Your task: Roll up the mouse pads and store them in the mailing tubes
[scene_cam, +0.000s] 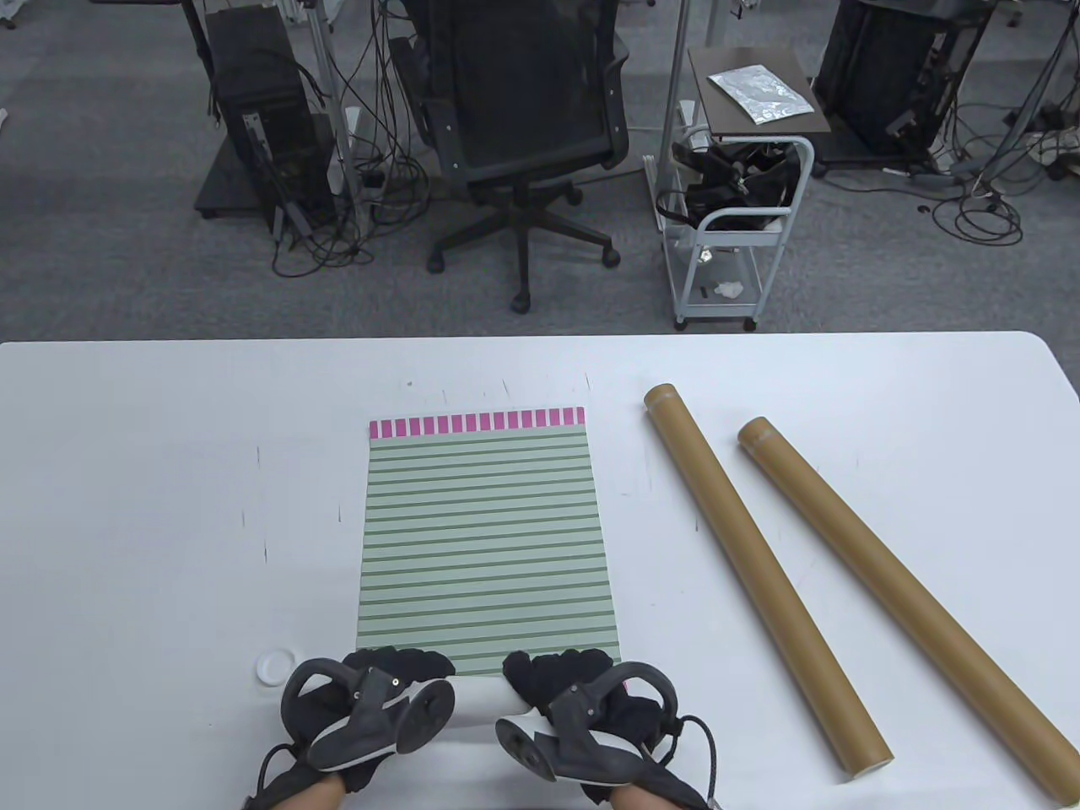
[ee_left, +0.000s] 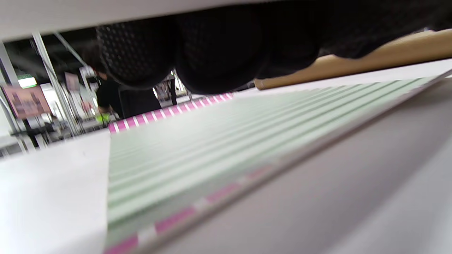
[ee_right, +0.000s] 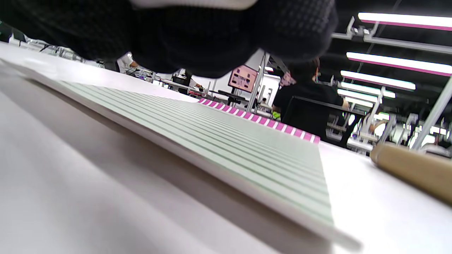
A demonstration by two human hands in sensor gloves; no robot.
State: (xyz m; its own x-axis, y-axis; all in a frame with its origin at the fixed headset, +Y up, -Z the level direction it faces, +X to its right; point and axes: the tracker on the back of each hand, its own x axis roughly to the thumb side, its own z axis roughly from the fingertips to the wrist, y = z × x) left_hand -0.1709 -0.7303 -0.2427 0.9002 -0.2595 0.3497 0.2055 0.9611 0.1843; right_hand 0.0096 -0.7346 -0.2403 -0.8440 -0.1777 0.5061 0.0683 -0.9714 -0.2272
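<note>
1. Left hand [scene_cam: 371,713] and right hand [scene_cam: 582,717] are pressing the mouse pad [scene_cam: 485,540] roll at 6 o'clock on the worktop [scene_cam: 126,506]; fingers curled over it.
2. Uneven pressure is risking a coned roll.
3. A loose roll is risking jamming in the tubes [scene_cam: 759,574] at 3 o'clock.

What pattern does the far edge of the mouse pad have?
Pink and white blocks on the mouse pad, clearest in the table view.

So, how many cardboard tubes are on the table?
2. One tube lies right of the striped mouse pad; the second tube lies further right. None appears hidden.
</note>
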